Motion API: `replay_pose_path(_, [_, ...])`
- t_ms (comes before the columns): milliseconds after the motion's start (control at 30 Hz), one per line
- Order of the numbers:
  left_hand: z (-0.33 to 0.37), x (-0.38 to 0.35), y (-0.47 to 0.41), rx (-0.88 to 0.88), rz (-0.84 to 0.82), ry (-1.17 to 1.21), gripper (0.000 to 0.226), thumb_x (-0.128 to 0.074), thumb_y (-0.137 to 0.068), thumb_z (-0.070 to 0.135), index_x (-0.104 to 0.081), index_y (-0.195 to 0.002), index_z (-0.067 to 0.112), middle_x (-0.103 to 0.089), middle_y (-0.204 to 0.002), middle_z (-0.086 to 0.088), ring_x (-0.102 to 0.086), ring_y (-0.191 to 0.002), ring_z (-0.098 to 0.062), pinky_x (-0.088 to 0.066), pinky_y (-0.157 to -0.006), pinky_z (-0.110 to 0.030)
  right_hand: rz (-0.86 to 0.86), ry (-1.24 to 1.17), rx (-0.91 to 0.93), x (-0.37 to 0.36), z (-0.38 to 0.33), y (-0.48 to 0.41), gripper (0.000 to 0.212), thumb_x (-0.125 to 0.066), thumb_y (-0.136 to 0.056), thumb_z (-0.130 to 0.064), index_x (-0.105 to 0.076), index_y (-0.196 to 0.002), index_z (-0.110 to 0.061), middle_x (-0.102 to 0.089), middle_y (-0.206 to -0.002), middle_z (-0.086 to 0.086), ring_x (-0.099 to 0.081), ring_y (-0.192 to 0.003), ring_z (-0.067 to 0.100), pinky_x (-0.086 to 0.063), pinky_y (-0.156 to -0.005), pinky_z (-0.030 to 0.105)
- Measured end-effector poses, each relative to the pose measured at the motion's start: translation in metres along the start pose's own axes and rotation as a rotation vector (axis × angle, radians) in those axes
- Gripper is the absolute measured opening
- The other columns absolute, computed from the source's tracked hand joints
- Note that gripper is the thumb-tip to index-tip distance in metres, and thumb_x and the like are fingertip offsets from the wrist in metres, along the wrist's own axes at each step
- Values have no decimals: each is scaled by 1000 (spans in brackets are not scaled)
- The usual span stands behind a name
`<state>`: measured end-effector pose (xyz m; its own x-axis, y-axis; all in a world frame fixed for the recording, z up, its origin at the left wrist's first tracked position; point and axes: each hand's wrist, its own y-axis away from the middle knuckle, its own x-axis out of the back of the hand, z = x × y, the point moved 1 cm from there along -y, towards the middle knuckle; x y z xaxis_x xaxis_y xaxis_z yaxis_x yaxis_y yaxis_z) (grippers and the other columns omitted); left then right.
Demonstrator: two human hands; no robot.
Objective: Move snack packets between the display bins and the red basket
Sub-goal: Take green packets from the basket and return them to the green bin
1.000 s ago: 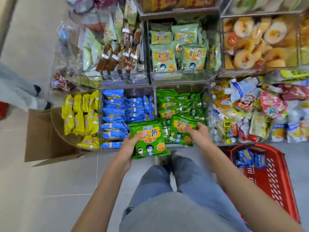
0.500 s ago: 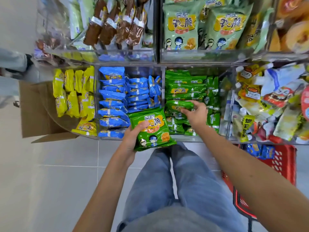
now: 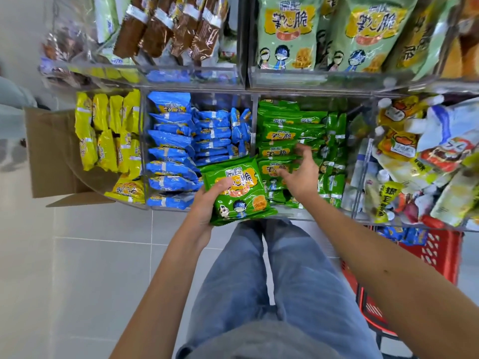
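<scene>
— So why does the left hand [image 3: 207,206] hold the green packet [image 3: 239,193] flat in front of the shelf rather than over the basket [image 3: 440,252]?
— I'd judge it's serving as a tray. The palm is under the left edge, the thumb is clamped over the printed face, and the packet sits level, just outside the front lip of the green bin [image 3: 324,216]. The edge looks thick, so there may be more than one packet in that grip, but I cannot tell
— And the right hand [image 3: 302,177]?
— Over the bin, just beside the held packet and a little further in. Its fingers [image 3: 305,154] are spread and half bent above the rows [image 3: 280,136] of the same green stock, with nothing pinched between them that I can see. Whether the tips touch the top row, I cannot say
— Picking or putting back?
— That can't be settled from this. The claw shape would suit lifting one off the row, and a packet held close by makes for a short reach
— Where's the basket, then?
— On the floor at the person's right, well apart from both hands, partly hidden under the shelf, with a few blue packets [image 3: 404,233] at its far end. Either hand would have to swing down and right to reach it
</scene>
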<state>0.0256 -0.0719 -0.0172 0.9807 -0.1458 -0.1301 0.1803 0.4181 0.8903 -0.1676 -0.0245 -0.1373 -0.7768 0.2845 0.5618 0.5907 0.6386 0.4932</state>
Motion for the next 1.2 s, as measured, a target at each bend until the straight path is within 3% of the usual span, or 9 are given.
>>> replay_pose_path(100, [-2,-2,0,4,16,16,74,-66,-62,36,-53,-130,10,-65,-121,-14,-66,-97,-25,-58,-70,-28,-61,69,3,-2,7,4,82,-77,-73,-6,-32,-140,-13,-54,-126,9,-52,-81,17,-54,-75,40])
replay_pose_path(267, [-4,-3,2,-12,16,5,73,-65,-63,34,-54,-130,8,-64,-121,-16,-65,-97,-26,-59,-72,-29,-125,229,113,-3,17,8,68,-76,-74,-8,-42,-132,-8,-50,-129,11,-48,-120,26,-40,-98,33])
replay_pose_path(433, [-5,-1,4,-10,32,10,73,-67,-62,34,-54,-130,8,-65,-120,-15,-66,-92,-23,-58,-67,-25,-151,162,79,1,17,5,64,-80,-69,-9,-43,-121,-14,-56,-122,5,-59,-83,21,-53,-71,36])
replay_pose_path(567, [-6,3,3,12,43,-3,72,-73,-62,31,-55,-128,12,-67,-117,-11,-67,-91,-21,-57,-64,-24,-157,135,58,4,15,-3,90,-85,-64,-16,-30,-134,-26,-57,-99,0,-52,-51,5,-41,-48,23])
replay_pose_path(633, [-6,4,3,12,44,1,71,-74,-62,33,-55,-128,13,-68,-113,-9,-68,-88,-19,-56,-63,-23,-193,193,92,6,12,-7,96,-86,-62,-21,-27,-137,-32,-60,-89,2,-55,-56,12,-46,-51,28])
replay_pose_path(767, [-6,3,2,11,50,3,74,-79,-59,29,-56,-127,12,-69,-110,-8,-68,-86,-19,-56,-60,-23,-203,380,189,10,7,-11,81,-86,-60,-32,-40,-127,-22,-55,-121,7,-57,-101,25,-51,-77,37])
replay_pose_path(900, [-7,1,1,7,50,23,75,-69,-59,35,-55,-129,11,-68,-113,-10,-67,-89,-22,-58,-65,-26,-323,441,245,12,3,-8,80,-85,-63,-30,-37,-125,-20,-62,-112,11,-59,-83,25,-49,-72,34])
replay_pose_path(967, [-7,1,1,8,44,19,74,-67,-61,35,-54,-129,11,-67,-115,-11,-67,-90,-22,-58,-66,-26,-347,493,317,16,-1,-7,85,-84,-65,-30,-36,-135,-26,-57,-125,13,-60,-98,30,-51,-83,39])
replay_pose_path(1200, [-7,4,-2,8,49,5,74,-68,-58,36,-56,-127,12,-69,-108,-8,-68,-85,-20,-58,-63,-25,-141,495,468,27,-15,-18,71,-79,-72,-27,-45,-135,-25,-53,-127,13,-61,-94,32,-54,-81,45])
